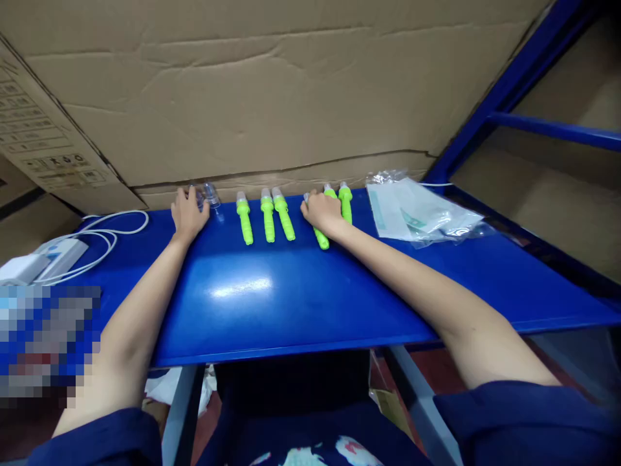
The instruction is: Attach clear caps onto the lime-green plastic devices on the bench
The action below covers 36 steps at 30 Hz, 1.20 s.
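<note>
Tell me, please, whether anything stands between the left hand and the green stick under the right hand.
Yes: three other green sticks lie on the blue table between them, one nearer the left hand, two close together nearer the right hand.

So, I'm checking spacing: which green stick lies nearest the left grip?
The leftmost green stick. It lies singly, to the right of the left grip; the other green sticks are all farther right.
</note>
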Available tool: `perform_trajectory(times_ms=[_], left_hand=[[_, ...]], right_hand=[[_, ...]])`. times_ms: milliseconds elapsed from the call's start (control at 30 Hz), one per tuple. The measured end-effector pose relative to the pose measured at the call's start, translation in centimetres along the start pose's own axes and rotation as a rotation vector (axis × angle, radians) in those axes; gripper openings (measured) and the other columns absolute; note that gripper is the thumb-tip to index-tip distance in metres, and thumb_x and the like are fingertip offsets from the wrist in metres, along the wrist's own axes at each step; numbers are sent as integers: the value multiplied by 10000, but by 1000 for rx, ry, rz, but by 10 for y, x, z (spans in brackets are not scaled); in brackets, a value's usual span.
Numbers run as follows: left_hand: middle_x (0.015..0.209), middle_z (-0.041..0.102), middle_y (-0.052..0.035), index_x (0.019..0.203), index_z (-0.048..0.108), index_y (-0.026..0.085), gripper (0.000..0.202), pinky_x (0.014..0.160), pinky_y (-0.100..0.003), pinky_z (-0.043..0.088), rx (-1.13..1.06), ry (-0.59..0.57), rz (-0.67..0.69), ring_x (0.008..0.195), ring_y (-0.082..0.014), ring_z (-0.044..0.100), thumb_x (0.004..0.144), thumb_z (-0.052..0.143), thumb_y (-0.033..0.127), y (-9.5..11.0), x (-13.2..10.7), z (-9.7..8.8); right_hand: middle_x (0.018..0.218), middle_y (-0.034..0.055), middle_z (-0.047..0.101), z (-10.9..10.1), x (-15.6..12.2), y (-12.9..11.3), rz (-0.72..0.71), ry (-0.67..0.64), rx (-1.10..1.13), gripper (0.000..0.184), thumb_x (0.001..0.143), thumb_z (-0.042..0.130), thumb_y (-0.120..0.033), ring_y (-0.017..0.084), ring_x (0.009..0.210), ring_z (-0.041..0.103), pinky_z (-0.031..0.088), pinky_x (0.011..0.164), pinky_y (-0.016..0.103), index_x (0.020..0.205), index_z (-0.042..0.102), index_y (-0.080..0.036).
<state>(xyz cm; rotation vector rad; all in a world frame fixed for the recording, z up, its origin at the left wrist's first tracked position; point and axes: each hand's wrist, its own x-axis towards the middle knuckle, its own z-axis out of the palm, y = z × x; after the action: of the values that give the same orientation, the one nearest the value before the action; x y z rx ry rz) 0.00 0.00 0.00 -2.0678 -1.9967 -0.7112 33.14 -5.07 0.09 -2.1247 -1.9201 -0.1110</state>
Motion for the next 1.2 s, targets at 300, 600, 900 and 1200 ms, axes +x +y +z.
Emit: perform_trajectory(times_ms=[300, 600, 900, 1200], left_hand=[[1486, 500, -339, 1541, 380, 44, 774, 1125, -632, 400, 173, -159, 25, 1406, -486, 483, 879, 504, 426, 7, 2, -13], [1346, 670, -270, 1478, 474, 202, 617, 975, -575, 543, 320, -368, -32, 1253, -460, 657, 922, 611, 432, 17, 5, -45], [1366, 664, -260, 1450, 514, 222, 584, 971, -588, 542, 345, -395, -57, 1262, -481, 650, 927, 674, 425, 25, 4, -50], [1422, 620, -271, 1517, 416, 187, 650, 1037, -561, 513, 354, -466, -85, 1318, -465, 612, 987, 581, 525, 26, 2, -58]], right_hand=[[1198, 265, 744, 0, -1, 2, -24, -19, -3, 453, 1026, 387, -282, 384, 1118, 723, 534, 858, 427, 1293, 661, -40], [1168, 252, 751, -5, -8, 4, -52, -27, 29, 518, 1089, 300, -358, 379, 1099, 725, 544, 872, 436, 1278, 682, -63], [1220, 234, 743, -11, -1, 12, -14, -98, 140, 657, 1118, 162, -410, 352, 1187, 703, 505, 974, 425, 1206, 724, -82], [1352, 227, 666, -28, -27, 3, -165, -214, -61, 639, 961, 578, -437, 407, 1225, 661, 521, 955, 457, 1486, 480, -87]])
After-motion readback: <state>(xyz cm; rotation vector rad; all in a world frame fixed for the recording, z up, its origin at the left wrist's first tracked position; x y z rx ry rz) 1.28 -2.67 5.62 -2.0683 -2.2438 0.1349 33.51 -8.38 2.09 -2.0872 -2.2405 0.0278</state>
